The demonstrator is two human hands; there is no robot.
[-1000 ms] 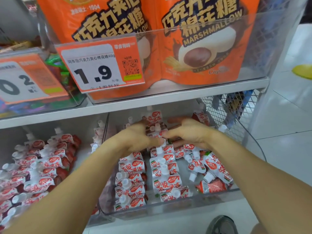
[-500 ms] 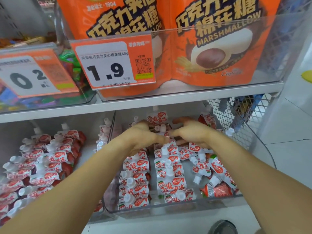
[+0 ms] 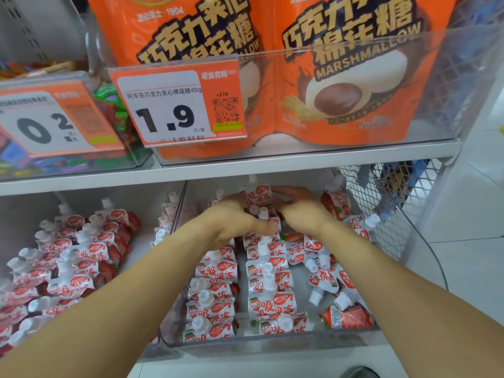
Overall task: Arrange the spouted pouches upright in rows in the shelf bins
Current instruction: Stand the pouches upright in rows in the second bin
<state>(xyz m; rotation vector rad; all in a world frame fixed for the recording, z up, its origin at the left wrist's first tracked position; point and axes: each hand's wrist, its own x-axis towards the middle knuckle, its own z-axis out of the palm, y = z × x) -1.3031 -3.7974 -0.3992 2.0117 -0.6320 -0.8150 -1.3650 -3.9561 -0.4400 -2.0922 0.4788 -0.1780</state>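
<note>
Now, left hand [image 3: 234, 222]: reaches deep into the clear bin, fingers curled down over the pouches at the back of the two neat rows; thumb lies along their tops; whether it actually pinches one I cannot tell.
Right hand [image 3: 302, 211]: just beside the left hand, nearly touching it; fingers bent, their tips at the back pouch; a true grip is not visible, so its hold cannot be told.
Back pouch [image 3: 257, 193]: stands upright between the two hands, spout up, white and red print facing forward, at the rear of the bin.
Clear bin [image 3: 272, 343]: holds two tidy rows of spouted pouches [image 3: 215, 296] running front to back on its left and middle, spouts up.
Loose pouches [image 3: 324, 276]: lie jumbled on the right side of the same bin, tilted and flat, under the right forearm; one red pouch [image 3: 347, 317] lies on its side at the front right corner.
Rear right pouch [image 3: 335, 200]: leans against the back corner, apart from the right hand.
Left bin [image 3: 152, 214]: more of the same pouches in leaning rows.
Upper shelf [image 3: 245, 167]: orange marshmallow bags [image 3: 341, 77] in a clear tray, with a price tag [image 3: 177, 105] reading 1.9.
Wire mesh panel [image 3: 381, 192]: stands just right of the clear bin.
</note>
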